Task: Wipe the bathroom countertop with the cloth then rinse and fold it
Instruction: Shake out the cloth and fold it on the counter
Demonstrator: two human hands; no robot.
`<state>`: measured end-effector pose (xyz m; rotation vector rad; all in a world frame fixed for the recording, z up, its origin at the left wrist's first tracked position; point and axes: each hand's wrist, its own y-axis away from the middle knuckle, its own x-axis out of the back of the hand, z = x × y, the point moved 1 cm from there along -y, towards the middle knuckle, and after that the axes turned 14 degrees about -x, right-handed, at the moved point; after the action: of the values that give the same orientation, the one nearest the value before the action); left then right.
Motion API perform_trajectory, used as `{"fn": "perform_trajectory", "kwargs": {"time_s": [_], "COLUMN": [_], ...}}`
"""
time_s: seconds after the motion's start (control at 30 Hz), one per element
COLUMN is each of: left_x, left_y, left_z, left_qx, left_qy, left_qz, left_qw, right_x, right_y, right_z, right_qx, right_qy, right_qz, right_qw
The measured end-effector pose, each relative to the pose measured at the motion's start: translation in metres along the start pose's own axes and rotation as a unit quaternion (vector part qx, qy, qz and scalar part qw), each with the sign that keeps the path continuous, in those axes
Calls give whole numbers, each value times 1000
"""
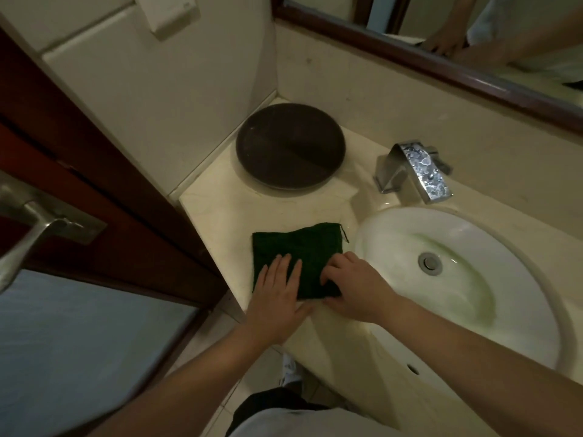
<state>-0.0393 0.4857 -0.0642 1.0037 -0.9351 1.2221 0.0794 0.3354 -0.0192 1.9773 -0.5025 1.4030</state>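
Forearms reach in; left hand point(279, 298) flat and open, pressing the green cloth point(296, 250) on the worktop point(220, 197) beside the sink point(394, 225). Right hand point(353, 285) fingers curled on cloth's right edge, grip unclear. Risk: fold slipping crooked; cloth sliding off the near worktop edge.

Cloth point(296, 250) lies flat on the bench point(220, 197), just left of the sink point(410, 234). Left hand point(277, 294) rests on its near left part; right hand point(356, 285) touches its near right edge. Round tray point(290, 145) sits at 12 o'clock from the cloth, in the back corner. Tap point(416, 168) stands behind the sink, at 2 o'clock from the cloth. Mirror point(473, 33) hangs above, behind the tap. Door point(79, 159) stands at 9 o'clock.
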Motion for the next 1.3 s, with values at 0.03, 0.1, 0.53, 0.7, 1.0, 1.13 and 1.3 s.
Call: {"fn": "perform_trajectory", "kwargs": {"time_s": [0.03, 0.1, 0.53, 0.7, 1.0, 1.13, 1.3], "left_x": [0, 2, 34, 61, 120, 156, 194], "left_y": [2, 2, -9, -25, -37, -62, -99], "left_z": [-5, -13, 19, 32, 10, -5, -31], "left_qx": [-17, -42, -29, 66, 108, 120, 42], "left_qy": [-6, 6, 58, 226, 275, 254, 304], "left_qz": [-24, -34, 63, 114, 146, 140, 196], "left_qw": [1000, 999, 996, 965, 944, 949, 931], "right_x": [-2, -3, 11, 34, 33, 59, 99], "right_y": [1, 2, 2, 1, -26, -46, -71], "right_z": [5, 10, -10, -15, -3, -10, -10], "right_qx": [-13, -14, -3, -46, -92, -121, -99], "right_qy": [7, 30, -126, -314, -320, -360, -396], "right_qz": [-3, 3, 103, 46, 25, 127, 159], "right_qw": [1000, 999, 987, 947, 943, 916, 899]}}
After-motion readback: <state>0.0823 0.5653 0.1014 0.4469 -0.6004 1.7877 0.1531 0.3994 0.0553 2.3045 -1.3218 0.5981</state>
